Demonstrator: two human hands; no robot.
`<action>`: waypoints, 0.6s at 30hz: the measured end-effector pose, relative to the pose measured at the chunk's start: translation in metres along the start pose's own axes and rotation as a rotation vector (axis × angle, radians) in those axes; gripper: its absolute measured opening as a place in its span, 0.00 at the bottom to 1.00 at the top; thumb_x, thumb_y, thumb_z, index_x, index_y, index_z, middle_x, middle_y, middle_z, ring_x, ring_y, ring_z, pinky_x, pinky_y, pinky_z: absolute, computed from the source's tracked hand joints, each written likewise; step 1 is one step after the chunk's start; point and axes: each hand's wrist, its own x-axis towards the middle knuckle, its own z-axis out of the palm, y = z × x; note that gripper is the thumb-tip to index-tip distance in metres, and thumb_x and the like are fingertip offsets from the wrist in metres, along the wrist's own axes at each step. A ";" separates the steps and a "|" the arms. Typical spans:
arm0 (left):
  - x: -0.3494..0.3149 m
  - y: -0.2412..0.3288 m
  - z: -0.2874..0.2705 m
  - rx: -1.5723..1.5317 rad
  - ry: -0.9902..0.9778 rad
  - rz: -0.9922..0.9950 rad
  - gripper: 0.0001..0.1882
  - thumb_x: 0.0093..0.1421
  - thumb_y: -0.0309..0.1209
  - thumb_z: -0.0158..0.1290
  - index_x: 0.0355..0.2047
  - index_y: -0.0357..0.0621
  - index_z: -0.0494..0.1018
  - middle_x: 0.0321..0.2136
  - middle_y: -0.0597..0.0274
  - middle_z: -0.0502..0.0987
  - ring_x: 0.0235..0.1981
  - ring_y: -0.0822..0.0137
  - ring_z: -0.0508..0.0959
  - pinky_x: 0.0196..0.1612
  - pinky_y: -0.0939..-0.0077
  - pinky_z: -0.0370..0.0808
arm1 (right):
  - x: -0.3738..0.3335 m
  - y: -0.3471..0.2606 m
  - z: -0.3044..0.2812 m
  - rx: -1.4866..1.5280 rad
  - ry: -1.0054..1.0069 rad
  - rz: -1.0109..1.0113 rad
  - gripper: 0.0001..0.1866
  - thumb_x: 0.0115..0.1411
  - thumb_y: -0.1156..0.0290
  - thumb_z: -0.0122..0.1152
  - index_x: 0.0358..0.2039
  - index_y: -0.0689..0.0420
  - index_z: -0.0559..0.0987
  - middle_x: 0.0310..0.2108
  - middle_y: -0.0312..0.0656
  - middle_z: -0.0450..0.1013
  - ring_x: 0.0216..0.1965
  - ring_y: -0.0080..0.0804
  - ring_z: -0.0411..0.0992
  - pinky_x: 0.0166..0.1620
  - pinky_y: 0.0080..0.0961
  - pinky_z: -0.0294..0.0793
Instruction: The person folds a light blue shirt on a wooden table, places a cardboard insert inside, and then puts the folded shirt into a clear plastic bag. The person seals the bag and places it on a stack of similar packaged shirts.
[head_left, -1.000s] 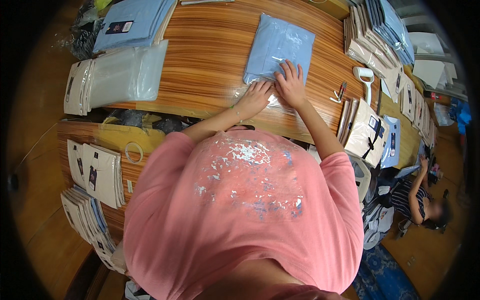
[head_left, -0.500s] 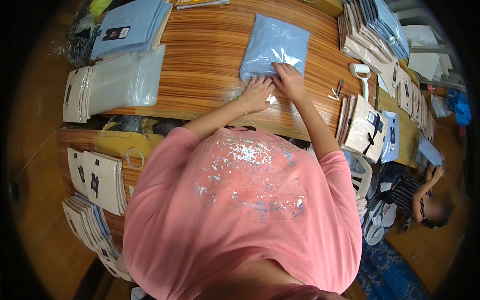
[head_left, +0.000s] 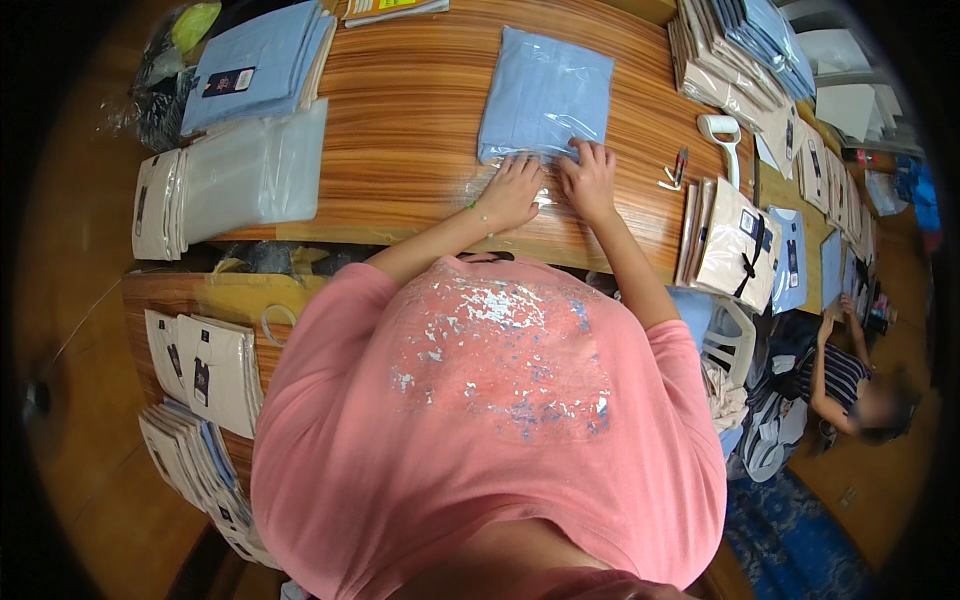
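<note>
A folded light-blue garment in a clear plastic bag (head_left: 547,95) lies flat on the striped wooden table (head_left: 400,120). Loose clear film sticks out from the bag's near edge. My left hand (head_left: 510,195) rests on that film, palm down, its fingers stretched toward the garment. Just to its right, my right hand (head_left: 588,180) touches the bag's near right corner with fingers apart and slightly bent. Neither hand appears to grip anything, though the undersides of the fingers are hidden.
Clear empty bags (head_left: 255,165) and folded blue garments (head_left: 255,65) lie at left. A white lint roller (head_left: 722,140) and small snips (head_left: 680,168) are at right, near bagged beige garments (head_left: 735,245). Another person (head_left: 840,380) works at far right.
My right hand has shifted off the top of the bagged garment toward its near edge, and its fingers have opened out. My left hand stays nearly in place. The other person's arms have moved.
</note>
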 end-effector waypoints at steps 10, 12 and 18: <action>0.014 0.008 -0.005 0.027 -0.069 -0.063 0.37 0.47 0.39 0.55 0.54 0.29 0.59 0.48 0.48 0.62 0.51 0.50 0.60 0.52 0.47 0.60 | 0.012 -0.003 0.010 -0.177 -0.030 0.081 0.08 0.47 0.66 0.60 0.29 0.52 0.77 0.48 0.39 0.66 0.52 0.39 0.61 0.50 0.50 0.56; 0.015 0.010 -0.007 0.039 -0.108 -0.081 0.37 0.48 0.40 0.55 0.54 0.29 0.59 0.49 0.49 0.61 0.51 0.50 0.60 0.52 0.47 0.61 | 0.013 -0.004 0.009 -0.071 -0.005 0.040 0.08 0.47 0.65 0.60 0.28 0.52 0.77 0.48 0.39 0.66 0.53 0.39 0.61 0.51 0.51 0.56; -0.009 -0.003 -0.008 -0.060 -0.041 -0.092 0.29 0.53 0.40 0.51 0.52 0.34 0.64 0.54 0.51 0.61 0.56 0.51 0.59 0.51 0.48 0.62 | 0.006 -0.016 -0.009 -0.061 0.000 0.071 0.08 0.45 0.67 0.62 0.28 0.52 0.77 0.48 0.41 0.66 0.54 0.42 0.59 0.53 0.52 0.54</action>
